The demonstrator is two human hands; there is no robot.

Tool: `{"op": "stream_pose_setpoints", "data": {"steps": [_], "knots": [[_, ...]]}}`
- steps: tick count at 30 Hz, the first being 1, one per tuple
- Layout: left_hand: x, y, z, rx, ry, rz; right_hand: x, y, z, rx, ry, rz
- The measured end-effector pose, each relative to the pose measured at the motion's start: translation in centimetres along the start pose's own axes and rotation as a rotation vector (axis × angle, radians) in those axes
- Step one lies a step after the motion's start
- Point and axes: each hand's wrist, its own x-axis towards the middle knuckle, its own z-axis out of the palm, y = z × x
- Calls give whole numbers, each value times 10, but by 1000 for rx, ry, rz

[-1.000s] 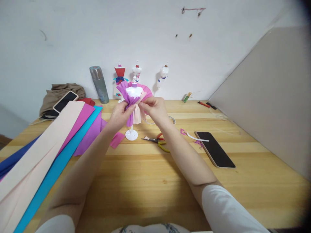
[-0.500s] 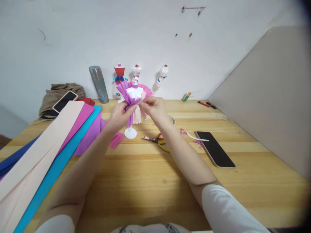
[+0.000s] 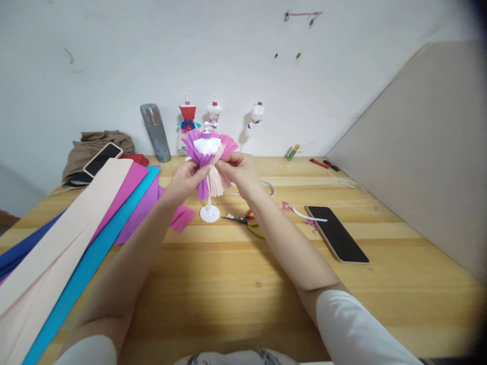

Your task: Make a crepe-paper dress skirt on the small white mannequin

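Between my hands is a small white mannequin [image 3: 206,146] on a round white base [image 3: 209,214]. Gathered crepe paper surrounds its body: purple paper [image 3: 203,188] on the left, pale pink paper [image 3: 216,183] at the front and brighter pink paper [image 3: 227,144] behind. My left hand [image 3: 187,178] pinches the purple paper at waist height, thumb in front. On the other side, my right hand [image 3: 240,172] has thumb and forefinger closed on the pale pink paper. The tips of several fingers are hidden behind the paper.
Scissors [image 3: 243,220] lie just right of the base. Folded crepe paper strips [image 3: 81,238] cover the left side, near a grey flask [image 3: 155,133]. Decorated mannequins [image 3: 187,112] stand along the wall. A phone [image 3: 337,234] lies at right, a glue stick [image 3: 292,152] behind it.
The mannequin's top has tipped left and slightly down, while its base has swung right. Both hands keep their hold on the paper, and more of the pale pink front shows.
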Motion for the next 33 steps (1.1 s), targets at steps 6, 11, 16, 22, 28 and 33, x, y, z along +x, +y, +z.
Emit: {"op": "stream_pose_setpoints", "data": {"steps": [6, 11, 16, 22, 28, 33], "knots": [[0, 1, -1, 11, -34, -9, 0, 3, 2, 23, -4, -8], [-1, 1, -1, 16, -38, -11, 4, 9, 0, -75, 53, -88], [0, 2, -2, 43, -14, -6, 3, 9, -1, -140, 40, -122], [0, 1, -3, 97, -17, 6, 1, 7, 0, -182, 52, -125], [0, -3, -6, 77, -23, 29, -1, 5, 2, -131, 48, -110], [0, -3, -5, -27, -46, 49, -2, 4, 4, -81, 22, -70]]}}
